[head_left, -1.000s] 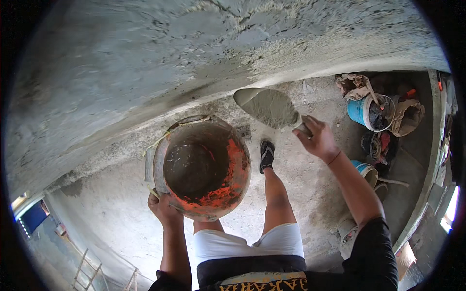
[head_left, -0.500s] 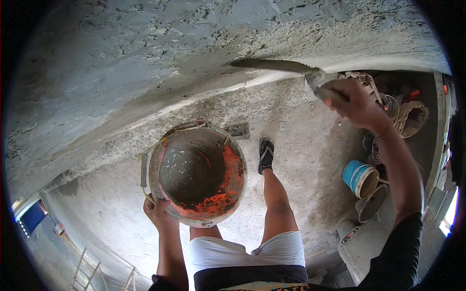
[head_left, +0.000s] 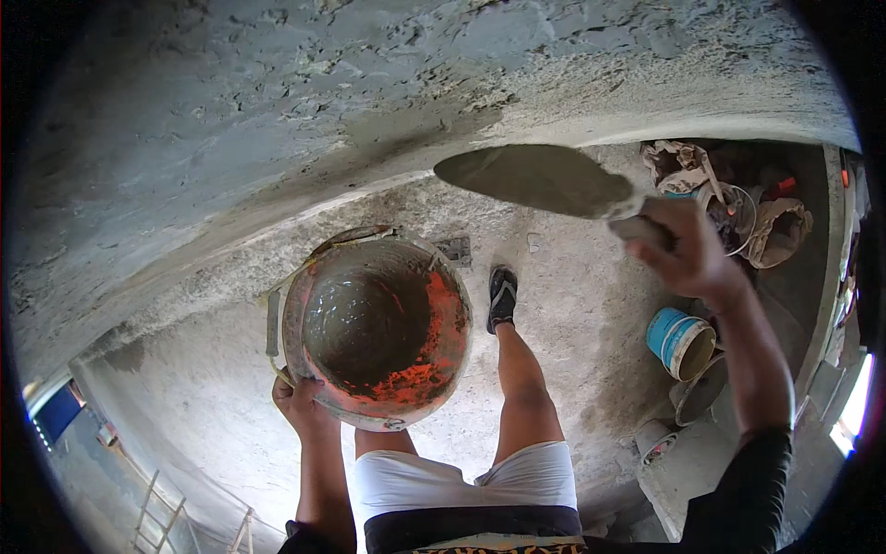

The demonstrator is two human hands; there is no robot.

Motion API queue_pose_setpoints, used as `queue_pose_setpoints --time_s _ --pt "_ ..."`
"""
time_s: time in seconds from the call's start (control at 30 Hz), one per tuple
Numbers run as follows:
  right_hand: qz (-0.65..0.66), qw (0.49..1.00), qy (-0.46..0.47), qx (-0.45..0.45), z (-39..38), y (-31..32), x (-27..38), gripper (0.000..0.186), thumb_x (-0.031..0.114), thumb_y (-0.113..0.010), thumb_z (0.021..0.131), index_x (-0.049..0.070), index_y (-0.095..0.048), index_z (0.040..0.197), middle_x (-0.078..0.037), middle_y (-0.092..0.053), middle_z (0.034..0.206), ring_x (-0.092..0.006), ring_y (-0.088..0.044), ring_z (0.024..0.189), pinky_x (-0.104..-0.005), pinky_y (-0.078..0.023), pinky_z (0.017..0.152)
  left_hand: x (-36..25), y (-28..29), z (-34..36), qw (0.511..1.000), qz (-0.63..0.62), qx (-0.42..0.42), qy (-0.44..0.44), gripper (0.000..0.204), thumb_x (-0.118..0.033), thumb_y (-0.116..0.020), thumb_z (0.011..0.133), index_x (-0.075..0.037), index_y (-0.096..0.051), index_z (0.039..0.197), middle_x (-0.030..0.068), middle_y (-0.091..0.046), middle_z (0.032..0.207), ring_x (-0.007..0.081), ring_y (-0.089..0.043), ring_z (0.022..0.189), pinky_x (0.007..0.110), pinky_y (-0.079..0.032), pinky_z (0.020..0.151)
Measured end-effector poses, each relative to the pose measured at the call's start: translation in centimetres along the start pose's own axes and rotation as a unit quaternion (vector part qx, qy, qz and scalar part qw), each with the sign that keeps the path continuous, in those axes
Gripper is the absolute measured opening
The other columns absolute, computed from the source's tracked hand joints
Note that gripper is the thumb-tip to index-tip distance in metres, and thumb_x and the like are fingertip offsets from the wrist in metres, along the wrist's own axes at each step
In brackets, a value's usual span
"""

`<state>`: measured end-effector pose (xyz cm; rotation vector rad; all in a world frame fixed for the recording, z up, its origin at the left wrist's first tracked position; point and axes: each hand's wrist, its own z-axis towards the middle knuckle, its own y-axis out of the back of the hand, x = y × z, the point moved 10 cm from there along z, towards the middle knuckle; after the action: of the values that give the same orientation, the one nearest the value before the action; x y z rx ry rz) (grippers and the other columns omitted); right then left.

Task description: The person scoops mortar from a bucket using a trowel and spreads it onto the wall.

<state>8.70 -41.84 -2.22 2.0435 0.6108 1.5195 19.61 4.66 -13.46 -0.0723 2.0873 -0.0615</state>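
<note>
The wall [head_left: 277, 120] looms over everything here, grey, smoother on the left and coarse with ridges and pits toward the upper right. Below it runs the pale, dusty floor [head_left: 231, 388].

Over that floor, in front of the person's body, hangs the big bowl [head_left: 446, 319], its inside streaked orange down one side, with dark, wet-looking mortar [head_left: 360, 323] at the bottom. Off to the right, well apart from it, a blue bucket [head_left: 672, 340] lies tipped with its mouth showing.

Then the trowel [head_left: 535, 180], out to the right of the bowl, its long blade pointing left along the foot of the wall. Its face is coated grey. It looks just off the wall, though I can't swear to the gap, nor tell how thick a load it carries.

Smallest, the hands. The left hand [head_left: 306, 406] is closed on the bowl's near left rim, bearing it up. The right hand [head_left: 688, 245], a bit blurred, is wrapped firmly round the trowel's handle.

I'd call this step the spreading of mortar with the trowel, between strokes. The next move, to my eye, calls for a slight blade angle and even pressure at the wall, with the bowl kept level.
</note>
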Motion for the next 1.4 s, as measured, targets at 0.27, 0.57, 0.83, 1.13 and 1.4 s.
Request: queue_pose_setpoints --time_s 0.27,0.57,0.83,1.13,1.4 --pt "0.002 0.999 -0.031 -0.028 2.7 -5.4 -5.3 0.029 0.018 -0.069 0.083 -0.004 -0.058 0.1 -0.018 -0.06 0.075 -0.0267 -0.058 0.059 -0.0345 -0.045 0.056 0.1 -0.9 -0.1 1.0 0.007 -0.011 0.009 0.025 0.0 -0.05 0.06 0.006 -0.06 0.082 0.0102 -0.064 0.081 0.0166 -0.061 0.069 0.028 -0.05 0.067" --pt "0.074 0.991 0.068 -0.088 1.0 -1.4 -1.1 0.031 0.023 -0.059 0.092 -0.003 -0.056 0.108 -0.016 -0.06 0.078 -0.0268 -0.055 0.059 -0.0328 -0.046 0.057 -0.7 -0.5 -0.7 0.999 0.007 -0.044 -0.006 0.023 0.001 -0.05 0.061 0.005 -0.061 0.08 0.0101 -0.064 0.078 0.0158 -0.061 0.067 0.027 -0.049 0.066" --pt "-0.093 0.996 0.01 -0.011 1.2 -3.2 -4.6 0.029 0.025 -0.054 0.093 0.0 -0.057 0.108 -0.019 -0.061 0.084 -0.0406 -0.059 0.071 -0.04 -0.047 0.063 -0.4 -1.3 -0.5 1.0 -0.006 -0.022 0.002 0.021 0.001 -0.048 0.06 0.005 -0.058 0.077 0.0099 -0.063 0.078 0.0153 -0.06 0.065 0.026 -0.05 0.064" --pt "-0.063 0.997 -0.011 -0.039 2.9 2.7 -3.8 0.031 0.028 -0.055 0.093 -0.002 -0.06 0.1 -0.012 -0.058 0.072 -0.0183 -0.055 0.063 -0.0306 -0.044 0.059 0.1 -0.9 -0.2 1.0 0.006 -0.018 0.011 0.025 0.001 -0.049 0.059 0.008 -0.058 0.082 0.0117 -0.063 0.081 0.0183 -0.062 0.068 0.029 -0.051 0.067" --pt "-0.033 0.991 0.094 -0.091 0.0 1.9 0.6 0.033 0.028 -0.054 0.093 -0.004 -0.059 0.094 -0.012 -0.059 0.071 -0.0208 -0.055 0.058 -0.034 -0.043 0.054 -0.2 -1.6 -0.3 1.0 -0.013 -0.008 0.004 0.029 0.0 -0.05 0.059 0.008 -0.06 0.084 0.0129 -0.064 0.084 0.0193 -0.063 0.073 0.03 -0.051 0.071"
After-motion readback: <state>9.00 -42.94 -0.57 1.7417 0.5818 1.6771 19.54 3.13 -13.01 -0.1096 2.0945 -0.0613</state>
